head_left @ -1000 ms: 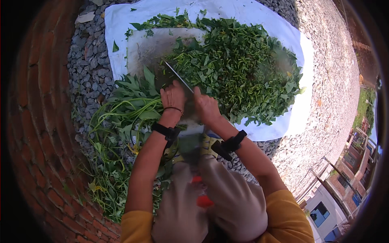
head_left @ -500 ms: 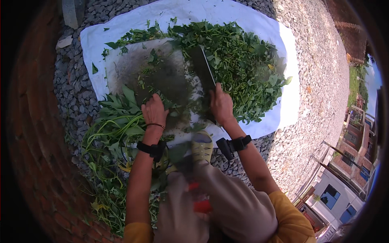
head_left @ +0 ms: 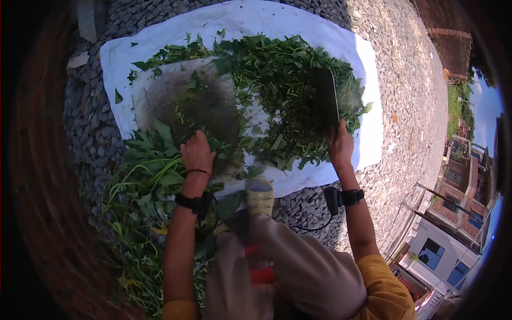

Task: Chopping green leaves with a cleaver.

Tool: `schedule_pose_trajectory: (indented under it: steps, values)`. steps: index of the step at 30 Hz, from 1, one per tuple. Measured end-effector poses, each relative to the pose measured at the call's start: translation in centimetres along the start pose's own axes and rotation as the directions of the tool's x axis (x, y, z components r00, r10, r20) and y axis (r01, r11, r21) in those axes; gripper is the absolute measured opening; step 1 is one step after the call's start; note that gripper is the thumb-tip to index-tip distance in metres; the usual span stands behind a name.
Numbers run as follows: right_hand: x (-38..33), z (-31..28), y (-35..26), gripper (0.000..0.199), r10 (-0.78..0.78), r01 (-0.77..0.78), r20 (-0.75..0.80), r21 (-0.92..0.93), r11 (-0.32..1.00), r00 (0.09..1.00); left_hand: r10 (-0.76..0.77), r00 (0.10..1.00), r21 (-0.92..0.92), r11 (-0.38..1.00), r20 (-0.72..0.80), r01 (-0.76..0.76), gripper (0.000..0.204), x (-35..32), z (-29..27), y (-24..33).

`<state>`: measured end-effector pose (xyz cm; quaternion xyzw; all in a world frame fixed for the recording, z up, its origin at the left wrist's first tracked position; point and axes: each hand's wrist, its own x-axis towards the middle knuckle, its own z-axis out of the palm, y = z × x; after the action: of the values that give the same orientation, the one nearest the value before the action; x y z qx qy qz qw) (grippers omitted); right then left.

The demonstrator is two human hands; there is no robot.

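Note:
My right hand (head_left: 341, 144) is wrapped round the handle of a broad dark-bladed cleaver (head_left: 326, 98). The blade lies over the right part of a spread of chopped green leaves (head_left: 282, 74). At the front of a worn chopping board (head_left: 160, 96), my left hand (head_left: 197, 156) is closed on a bunch of long leafy stems (head_left: 146, 168); the fingertips are hidden from above. Scraps of cut green are scattered over the board, whose middle is stained dark.
Board and greens rest on a white sheet (head_left: 208, 24) laid over grey gravel (head_left: 88, 114). More uncut stems (head_left: 144, 272) pile up at the lower left beside a brick wall (head_left: 48, 186). My sandalled foot (head_left: 260, 197) is at the sheet's near edge.
My right hand has swung the cleaver rightward, from beside the board to the right part of the chopped leaves. The left hand stays at the stems.

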<state>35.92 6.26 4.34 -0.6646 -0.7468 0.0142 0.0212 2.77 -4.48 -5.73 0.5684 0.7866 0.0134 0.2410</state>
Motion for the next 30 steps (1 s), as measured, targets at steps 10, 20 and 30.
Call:
schedule_pose_trajectory:
  steps: [10, 20, 30]
  values:
    - [-0.8, -5.3, 0.8, 0.020, 0.250, -0.247, 0.042, 0.383, 0.890, 0.967, 0.071, 0.997, 0.036, 0.997, 0.032, -0.072, 0.056, 1.0, -1.1, 2.3]
    - [-4.2, 0.1, -12.6, 0.015, -0.304, 0.059, 0.317, 0.598, 0.799, 0.898, 0.090, 0.991, 0.016, 0.996, -0.097, -0.089, 0.065, 2.8, 0.6, 4.0]
    - [-4.6, 3.1, -12.7, 0.016, -0.371, 0.153, 0.412, 0.472, 0.868, 0.832, 0.137, 0.979, 0.163, 0.980, -0.153, -0.112, 0.102, -1.9, -2.5, 2.6]
